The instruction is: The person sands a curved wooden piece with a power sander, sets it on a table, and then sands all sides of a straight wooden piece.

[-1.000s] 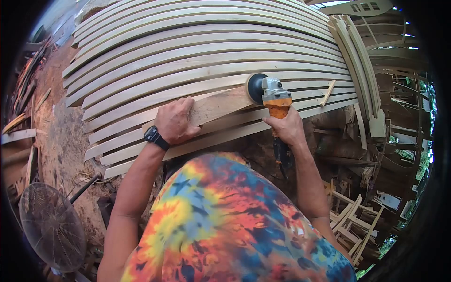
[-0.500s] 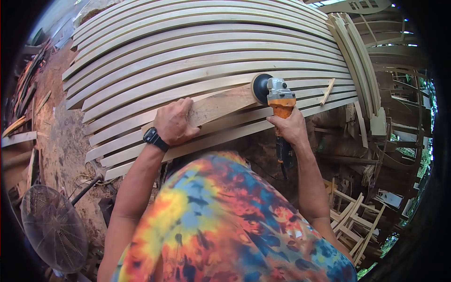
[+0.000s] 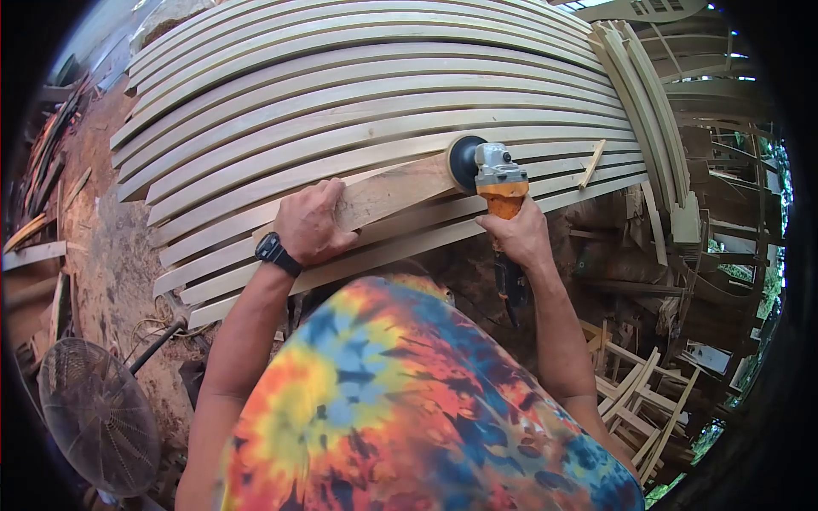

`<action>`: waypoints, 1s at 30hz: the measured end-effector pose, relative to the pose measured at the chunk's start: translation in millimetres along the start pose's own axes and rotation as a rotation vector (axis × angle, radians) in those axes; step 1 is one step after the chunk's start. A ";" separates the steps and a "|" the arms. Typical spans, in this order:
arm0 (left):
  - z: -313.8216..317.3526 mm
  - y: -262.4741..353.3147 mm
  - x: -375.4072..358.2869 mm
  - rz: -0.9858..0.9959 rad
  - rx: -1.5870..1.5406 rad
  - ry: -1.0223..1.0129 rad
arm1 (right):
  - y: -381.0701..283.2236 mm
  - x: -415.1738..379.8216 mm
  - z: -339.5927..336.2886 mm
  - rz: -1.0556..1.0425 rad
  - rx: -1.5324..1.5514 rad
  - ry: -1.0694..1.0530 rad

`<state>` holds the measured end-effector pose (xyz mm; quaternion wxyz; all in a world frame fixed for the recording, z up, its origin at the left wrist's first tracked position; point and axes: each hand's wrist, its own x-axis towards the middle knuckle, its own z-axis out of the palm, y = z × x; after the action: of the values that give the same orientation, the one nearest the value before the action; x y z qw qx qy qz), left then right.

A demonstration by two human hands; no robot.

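Note:
My right hand (image 3: 518,230) is wrapped round the orange body of an angle grinder (image 3: 503,192). The grinder's round sanding disc (image 3: 463,163) meets the right end of a short wooden board (image 3: 396,194). That board lies on top of a row of long, narrow wooden slats (image 3: 383,115). My left hand (image 3: 312,223), with a black watch (image 3: 276,250) at the wrist, grips the board near its left end, fingers over the far edge and thumb on the near side. Under my left palm the board is partly hidden.
A small wood strip (image 3: 592,164) lies on the slats at the right, near stacked upright-curving boards (image 3: 654,119). A round fan (image 3: 100,417) stands at lower left. Wooden frames (image 3: 639,409) lean at lower right, and scrap wood (image 3: 43,162) is piled at far left.
The grinder and my right hand have shifted slightly left, with the disc moving along the board's right end. My left hand keeps its hold on the board, a touch further left.

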<state>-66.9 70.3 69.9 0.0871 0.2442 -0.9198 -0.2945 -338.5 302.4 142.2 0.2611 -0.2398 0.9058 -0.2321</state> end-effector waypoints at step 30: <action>-3.1 1.6 -0.3 -0.002 0.016 -0.013 | -5.6 4.1 -7.8 -0.048 0.004 0.002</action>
<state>-66.3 70.1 73.4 0.0787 0.2440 -0.9224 -0.2888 -344.4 298.1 149.7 0.2550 -0.2605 0.8996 -0.2405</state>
